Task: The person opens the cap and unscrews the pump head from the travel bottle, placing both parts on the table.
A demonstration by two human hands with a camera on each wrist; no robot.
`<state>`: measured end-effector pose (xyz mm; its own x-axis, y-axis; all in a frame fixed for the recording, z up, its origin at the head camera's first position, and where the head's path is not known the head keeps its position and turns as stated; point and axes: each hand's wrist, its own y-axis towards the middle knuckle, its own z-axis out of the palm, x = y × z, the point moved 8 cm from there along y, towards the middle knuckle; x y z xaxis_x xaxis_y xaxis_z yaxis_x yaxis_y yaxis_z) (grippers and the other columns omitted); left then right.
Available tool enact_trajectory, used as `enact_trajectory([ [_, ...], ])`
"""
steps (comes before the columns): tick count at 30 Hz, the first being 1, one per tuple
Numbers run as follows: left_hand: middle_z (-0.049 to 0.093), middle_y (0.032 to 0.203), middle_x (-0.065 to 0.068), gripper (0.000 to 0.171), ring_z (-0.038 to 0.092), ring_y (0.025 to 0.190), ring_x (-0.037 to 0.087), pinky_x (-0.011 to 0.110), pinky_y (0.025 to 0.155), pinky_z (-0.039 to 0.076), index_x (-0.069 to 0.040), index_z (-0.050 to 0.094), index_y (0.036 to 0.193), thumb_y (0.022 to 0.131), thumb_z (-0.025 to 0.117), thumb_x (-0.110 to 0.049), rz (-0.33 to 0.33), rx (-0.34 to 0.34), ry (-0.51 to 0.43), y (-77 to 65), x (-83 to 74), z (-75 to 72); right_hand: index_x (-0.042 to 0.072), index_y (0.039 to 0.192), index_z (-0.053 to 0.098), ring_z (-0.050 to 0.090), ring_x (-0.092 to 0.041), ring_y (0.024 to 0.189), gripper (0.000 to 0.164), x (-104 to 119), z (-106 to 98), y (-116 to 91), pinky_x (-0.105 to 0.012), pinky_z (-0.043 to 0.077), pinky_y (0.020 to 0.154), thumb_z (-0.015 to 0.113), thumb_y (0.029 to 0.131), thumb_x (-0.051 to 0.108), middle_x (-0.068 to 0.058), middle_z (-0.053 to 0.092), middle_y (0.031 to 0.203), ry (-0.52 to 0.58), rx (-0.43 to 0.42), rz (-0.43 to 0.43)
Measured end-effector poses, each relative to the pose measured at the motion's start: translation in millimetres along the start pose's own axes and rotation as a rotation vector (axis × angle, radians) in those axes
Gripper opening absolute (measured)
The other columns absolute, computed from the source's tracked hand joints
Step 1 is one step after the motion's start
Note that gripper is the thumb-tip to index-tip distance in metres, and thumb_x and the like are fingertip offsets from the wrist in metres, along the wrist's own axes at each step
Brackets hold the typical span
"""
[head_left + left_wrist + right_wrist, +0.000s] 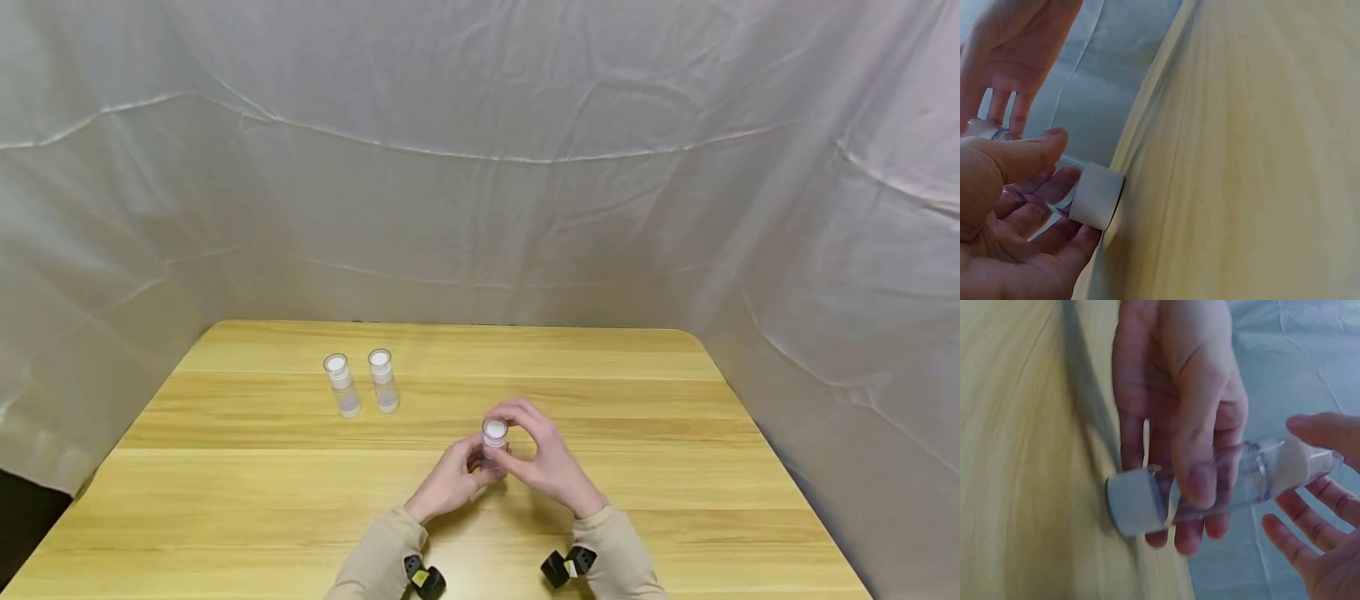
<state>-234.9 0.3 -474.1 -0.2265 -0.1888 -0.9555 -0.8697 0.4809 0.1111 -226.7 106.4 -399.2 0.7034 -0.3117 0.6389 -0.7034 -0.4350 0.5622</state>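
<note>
A small clear bottle (pixel 495 430) with a white base (pixel 1135 503) stands upright over the table, in front of me. My left hand (pixel 450 482) grips its lower body, the thumb laid across the clear wall in the right wrist view. Around the upper end, my right hand (pixel 551 465) holds the clear cap (pixel 1319 459) between thumb and fingers. A white top piece (pixel 1291 464) shows through that cap. In the left wrist view the left fingers hide much of the bottle, while its white base shows beyond them close to the wood.
Two similar clear bottles with white tops, a left one (pixel 342 387) and a right one (pixel 384 382), stand upright at the back left of the wooden table (pixel 225 492). A grey curtain (pixel 480 208) hangs round the table's back and sides.
</note>
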Motion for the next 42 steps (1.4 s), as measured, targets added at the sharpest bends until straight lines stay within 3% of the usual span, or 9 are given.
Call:
enact_trajectory([
  [7, 0.068, 0.127, 0.019, 0.037, 0.062, 0.124, 0.036, 0.051, 0.112, 0.048, 0.002, 0.06, 0.128, 0.094, 0.068, -0.01, -0.012, 0.007, -0.021, -1.0, -0.2, -0.5, 0.012, 0.115, 0.064, 0.064, -0.017, 0.108, 0.041, 3.2, -0.8, -0.5, -0.031, 0.059, 0.097, 0.082, 0.079, 0.003, -0.003, 0.066, 0.115, -0.065, 0.037, -0.023],
  [14, 0.069, 0.125, 0.021, 0.037, 0.063, 0.121, 0.036, 0.047, 0.11, 0.051, 0.005, 0.06, 0.128, 0.094, 0.068, -0.008, 0.001, 0.023, -0.042, -0.9, 1.6, 0.7, 0.01, 0.117, 0.063, 0.066, -0.021, 0.108, 0.04, 3.8, 0.9, -1.0, -0.034, 0.06, 0.099, 0.079, 0.081, -0.002, -0.006, 0.066, 0.115, -0.006, 0.073, 0.005],
  [19, 0.067, 0.127, 0.023, 0.04, 0.062, 0.124, 0.038, 0.045, 0.112, 0.05, 0.006, 0.059, 0.13, 0.093, 0.068, -0.006, -0.004, 0.024, -0.065, -0.6, 3.6, 0.4, 0.007, 0.118, 0.062, 0.066, -0.025, 0.108, 0.039, 4.1, 1.0, -1.6, -0.037, 0.059, 0.1, 0.077, 0.083, -0.004, -0.01, 0.066, 0.115, 0.026, 0.069, 0.004],
  [26, 0.066, 0.13, 0.023, 0.04, 0.059, 0.128, 0.039, 0.045, 0.114, 0.048, 0.005, 0.059, 0.13, 0.093, 0.068, -0.006, -0.02, 0.026, -0.098, -0.5, 5.2, 0.6, 0.008, 0.117, 0.063, 0.067, -0.021, 0.107, 0.04, 2.7, 1.2, -1.7, -0.035, 0.06, 0.099, 0.077, 0.082, -0.005, -0.009, 0.067, 0.114, 0.041, 0.059, 0.003],
  [42, 0.065, 0.132, 0.023, 0.041, 0.058, 0.129, 0.04, 0.051, 0.115, 0.045, 0.005, 0.059, 0.131, 0.092, 0.068, -0.006, -0.036, 0.026, -0.103, -0.7, 5.7, 0.6, 0.007, 0.115, 0.065, 0.068, -0.024, 0.104, 0.04, 5.5, -0.1, -2.6, -0.033, 0.061, 0.095, 0.079, 0.08, -0.005, -0.008, 0.069, 0.112, 0.013, 0.023, -0.053],
])
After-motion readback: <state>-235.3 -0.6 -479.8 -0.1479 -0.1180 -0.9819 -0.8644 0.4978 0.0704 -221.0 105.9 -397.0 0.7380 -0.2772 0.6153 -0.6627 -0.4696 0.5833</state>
